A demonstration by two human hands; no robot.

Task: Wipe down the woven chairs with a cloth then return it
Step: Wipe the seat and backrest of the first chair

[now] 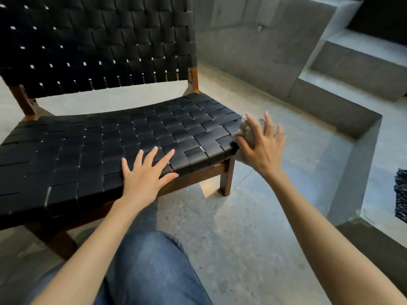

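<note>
There's the left hand (143, 179) flat on the woven chair seat (88, 150), fingers spread wide, holding nothing; the right hand (263, 146) presses the grey cloth (242, 131) beneath straight, splayed fingers at the seat's edge.

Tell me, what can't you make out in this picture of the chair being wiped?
All in the head view:
1. Cloth: mostly hidden behind the right hand and blurred, so its shape is unclear.
2. Chair: its back's top and its left side are cut off by the picture's edges.
3. Dark speckled thing at the right edge: cut off, too little shows to name it.
</note>
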